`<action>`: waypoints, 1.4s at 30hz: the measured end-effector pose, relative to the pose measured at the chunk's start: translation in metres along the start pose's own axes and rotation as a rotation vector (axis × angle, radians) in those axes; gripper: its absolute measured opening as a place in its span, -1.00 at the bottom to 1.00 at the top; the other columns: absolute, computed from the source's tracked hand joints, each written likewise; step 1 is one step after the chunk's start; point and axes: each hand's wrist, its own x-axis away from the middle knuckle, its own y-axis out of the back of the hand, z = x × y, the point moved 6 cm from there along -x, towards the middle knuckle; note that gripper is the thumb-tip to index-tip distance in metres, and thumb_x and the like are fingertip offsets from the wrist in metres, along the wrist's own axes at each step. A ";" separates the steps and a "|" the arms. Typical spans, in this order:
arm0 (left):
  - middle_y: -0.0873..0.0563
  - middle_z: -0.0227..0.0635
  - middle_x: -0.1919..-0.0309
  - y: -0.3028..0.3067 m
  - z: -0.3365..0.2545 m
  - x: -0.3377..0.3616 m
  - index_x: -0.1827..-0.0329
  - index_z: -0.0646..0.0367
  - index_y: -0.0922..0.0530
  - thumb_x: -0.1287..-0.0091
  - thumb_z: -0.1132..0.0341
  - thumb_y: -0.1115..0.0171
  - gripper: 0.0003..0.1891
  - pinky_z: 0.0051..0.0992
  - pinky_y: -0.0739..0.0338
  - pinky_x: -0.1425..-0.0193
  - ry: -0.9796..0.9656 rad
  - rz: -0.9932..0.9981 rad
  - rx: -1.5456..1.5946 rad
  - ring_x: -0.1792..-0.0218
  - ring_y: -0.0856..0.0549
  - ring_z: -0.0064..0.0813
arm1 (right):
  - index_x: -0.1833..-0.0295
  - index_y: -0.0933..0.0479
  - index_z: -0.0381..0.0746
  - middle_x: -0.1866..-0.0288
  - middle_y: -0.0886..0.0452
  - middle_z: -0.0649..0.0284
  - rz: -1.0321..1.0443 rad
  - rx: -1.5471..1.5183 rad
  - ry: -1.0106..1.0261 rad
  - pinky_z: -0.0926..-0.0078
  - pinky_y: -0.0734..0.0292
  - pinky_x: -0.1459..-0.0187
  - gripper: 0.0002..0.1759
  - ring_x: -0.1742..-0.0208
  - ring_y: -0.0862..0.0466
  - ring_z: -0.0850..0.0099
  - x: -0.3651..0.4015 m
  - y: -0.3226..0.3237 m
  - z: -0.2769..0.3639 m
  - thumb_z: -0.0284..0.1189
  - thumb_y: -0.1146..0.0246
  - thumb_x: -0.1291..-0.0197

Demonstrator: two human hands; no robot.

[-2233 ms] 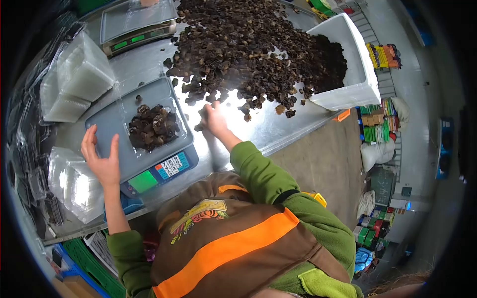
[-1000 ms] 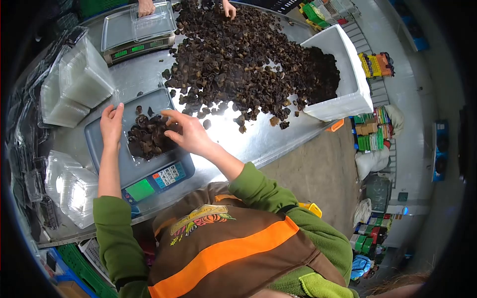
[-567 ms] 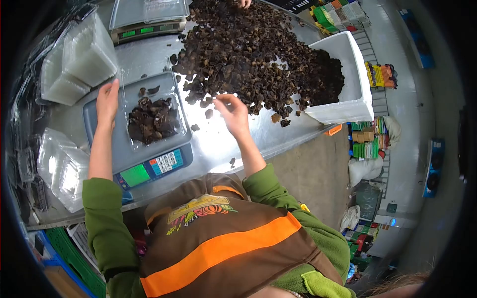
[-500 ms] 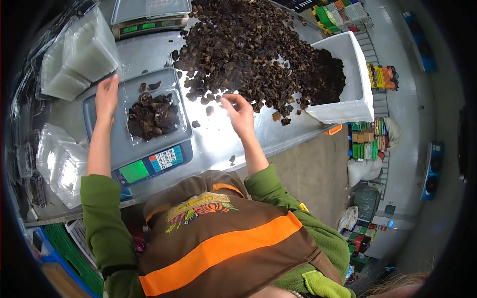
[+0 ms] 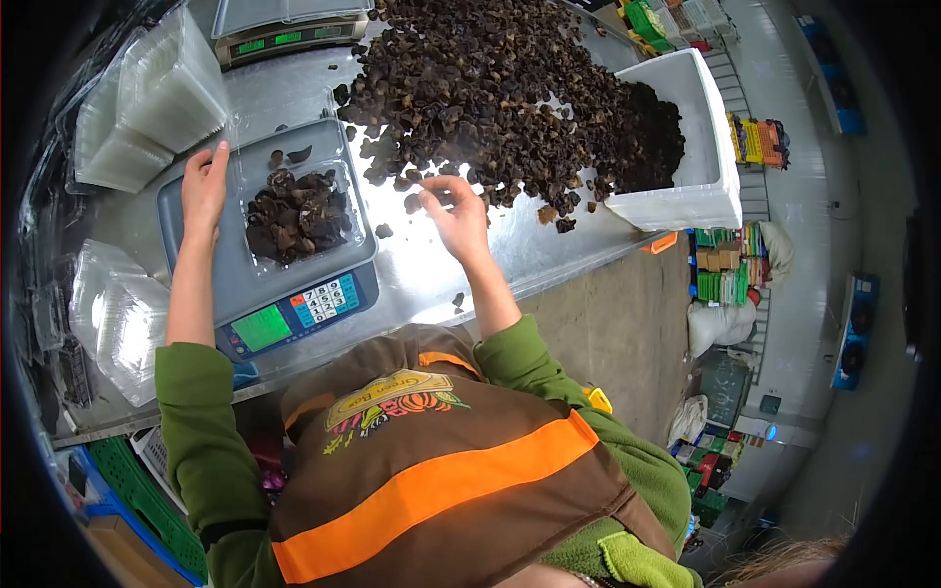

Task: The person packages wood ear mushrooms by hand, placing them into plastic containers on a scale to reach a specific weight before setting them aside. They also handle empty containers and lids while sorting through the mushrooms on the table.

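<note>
A clear plastic tray (image 5: 257,257) holding dark, wood-ear-like mushrooms (image 5: 299,216) sits on the grey scale pan (image 5: 338,260). My left hand (image 5: 205,191) hovers at or rests on the pan's left side, fingers extended, with nothing visible in it. Right of the scale, my right hand (image 5: 461,220) is at the near edge of a big mushroom heap (image 5: 480,98). Its thumb and forefinger are curved with a small gap between them, beside a loose mushroom piece (image 5: 412,203). Two small dark pieces (image 5: 298,155) lie beyond the tray's contents. The scale's display (image 5: 261,328) glows green.
Stacked clear trays (image 5: 167,98) stand at the upper left, and more clear plastic containers (image 5: 118,318) lie nearer. A second scale (image 5: 289,34) is behind. Mushrooms spill from a white box (image 5: 676,208) lying on its side at right. The metal table's edge (image 5: 559,271) runs below.
My right hand has shifted slightly left, its thumb nearer the loose mushroom piece. My left hand stays by the scale pan. The whole view has shifted a little.
</note>
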 end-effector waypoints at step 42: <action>-0.58 -0.24 -0.17 0.020 -0.025 0.091 -0.14 0.19 -0.55 -0.54 0.00 0.06 -0.55 -0.41 -0.42 -0.18 -0.239 0.279 0.201 -0.20 -0.51 -0.36 | 0.31 -0.42 -0.16 0.09 -0.67 0.17 0.254 -0.624 -0.312 0.52 -0.60 0.25 -0.89 0.21 -0.68 0.47 -0.007 -0.039 -0.002 -0.44 -0.21 -0.24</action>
